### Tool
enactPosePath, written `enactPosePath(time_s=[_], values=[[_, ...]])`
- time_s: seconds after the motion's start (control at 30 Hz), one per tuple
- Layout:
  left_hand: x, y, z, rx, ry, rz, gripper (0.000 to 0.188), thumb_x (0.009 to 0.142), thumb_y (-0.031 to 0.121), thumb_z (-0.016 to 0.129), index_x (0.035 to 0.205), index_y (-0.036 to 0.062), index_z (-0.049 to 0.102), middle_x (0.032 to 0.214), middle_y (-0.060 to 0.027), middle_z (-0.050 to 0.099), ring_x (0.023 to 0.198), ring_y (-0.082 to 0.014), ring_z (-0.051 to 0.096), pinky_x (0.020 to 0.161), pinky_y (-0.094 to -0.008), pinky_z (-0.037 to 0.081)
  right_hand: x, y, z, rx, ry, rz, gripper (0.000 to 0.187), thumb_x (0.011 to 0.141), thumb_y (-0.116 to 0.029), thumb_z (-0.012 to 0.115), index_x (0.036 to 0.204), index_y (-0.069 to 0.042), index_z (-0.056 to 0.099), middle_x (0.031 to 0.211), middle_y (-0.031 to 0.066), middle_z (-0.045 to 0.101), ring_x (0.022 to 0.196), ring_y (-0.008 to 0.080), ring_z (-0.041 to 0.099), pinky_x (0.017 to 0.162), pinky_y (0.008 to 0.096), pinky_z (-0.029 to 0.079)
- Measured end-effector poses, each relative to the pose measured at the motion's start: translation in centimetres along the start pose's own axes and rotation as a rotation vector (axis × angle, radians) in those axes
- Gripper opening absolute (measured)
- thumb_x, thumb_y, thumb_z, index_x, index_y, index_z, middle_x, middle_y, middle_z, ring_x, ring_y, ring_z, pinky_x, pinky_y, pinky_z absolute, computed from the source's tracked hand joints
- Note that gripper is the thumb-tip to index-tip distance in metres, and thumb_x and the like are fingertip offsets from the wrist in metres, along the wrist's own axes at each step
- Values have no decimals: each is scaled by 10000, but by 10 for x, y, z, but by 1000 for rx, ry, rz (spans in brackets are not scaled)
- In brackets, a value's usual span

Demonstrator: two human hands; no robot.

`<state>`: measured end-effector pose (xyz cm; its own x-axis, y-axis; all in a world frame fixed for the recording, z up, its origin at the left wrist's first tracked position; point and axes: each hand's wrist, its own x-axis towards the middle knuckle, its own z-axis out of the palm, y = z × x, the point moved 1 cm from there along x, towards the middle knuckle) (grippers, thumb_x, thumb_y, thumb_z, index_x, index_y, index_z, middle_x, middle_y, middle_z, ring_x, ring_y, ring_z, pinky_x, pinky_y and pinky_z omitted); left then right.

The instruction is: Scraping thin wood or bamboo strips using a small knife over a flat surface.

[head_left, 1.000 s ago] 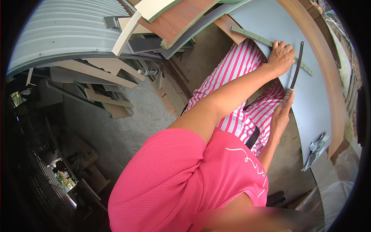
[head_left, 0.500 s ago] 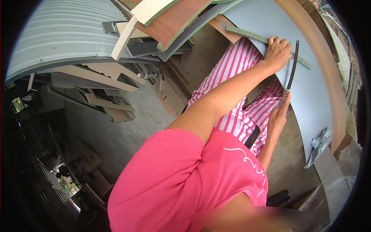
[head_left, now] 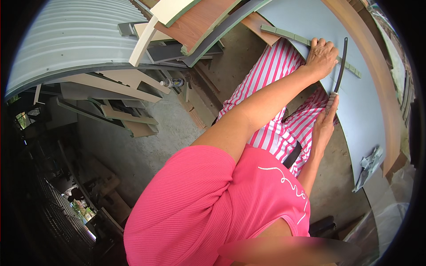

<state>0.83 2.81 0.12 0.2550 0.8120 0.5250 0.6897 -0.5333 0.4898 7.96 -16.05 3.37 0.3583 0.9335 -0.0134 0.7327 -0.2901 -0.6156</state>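
Note:
My left hand [head_left: 321, 60] has its fingers curled over a narrow green segmented strip [head_left: 286, 34]. That strip lies across a large grey-blue board [head_left: 366, 102], and its far right end sticks out past the hand. Just to the right, my right hand [head_left: 325, 124] is closed around the pale ribbed handle [head_left: 331, 102] of a long dark saw-like blade [head_left: 342, 66]. The blade is narrow and slightly curved, with a small hole at its tip. It crosses the strip close beside my left fingers; whether its edge touches the strip is unclear.
A crumpled grey cloth [head_left: 368, 166] lies on the board's near right part. Curved wood-faced panels [head_left: 202, 22] are stacked at the upper left beside corrugated metal sheeting [head_left: 84, 40]. A bottle [head_left: 172, 82] and wooden offcuts [head_left: 131, 115] are on the concrete floor [head_left: 171, 128].
My right hand and the blade have slid a little farther away along the blade's length. My left hand stays on the strip. The whole view has shifted slightly.

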Motion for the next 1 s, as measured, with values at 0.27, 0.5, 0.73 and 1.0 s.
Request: enactPosePath(time_s=[0.27, 0.5, 0.73, 1.0], values=[[0, -1, -1, 5, 16, 15, 154, 784, 220, 718, 877, 112, 661, 914, -42, 607, 941, -245, 508, 877, -403, 304, -17, 0, -3, 9, -36, 86, 674, 924, -80, 450, 1512, -286, 195, 874, 255, 637, 666, 348, 637, 635, 434, 465], [1, 0, -1, 3, 9, 20, 163, 776, 217, 726, 880, 109, 661, 907, -48, 607, 930, -243, 513, 862, -406, 310, 5, -7, -4, -7, -101, 182, 647, 955, -128, 425, 1504, -371, 181, 1138, 274, 618, 958, 402, 652, 777, 453, 482], [0, 2, -1, -20, 22, 27, 176, 777, 212, 728, 906, 113, 662, 919, -41, 605, 928, -236, 513, 864, -401, 305, -12, -7, -7, 21, -145, 251, 654, 951, -100, 420, 1509, -340, 180, 1206, 238, 604, 1001, 374, 650, 797, 451, 487], [0, 0, -5, -31, 49, 43, 195, 762, 188, 741, 922, 119, 652, 916, -28, 591, 908, -235, 509, 843, -398, 310, -9, -9, -4, -2, -23, 15, 656, 940, -70, 453, 1522, -234, 197, 682, 151, 572, 539, 241, 537, 550, 421, 425]])
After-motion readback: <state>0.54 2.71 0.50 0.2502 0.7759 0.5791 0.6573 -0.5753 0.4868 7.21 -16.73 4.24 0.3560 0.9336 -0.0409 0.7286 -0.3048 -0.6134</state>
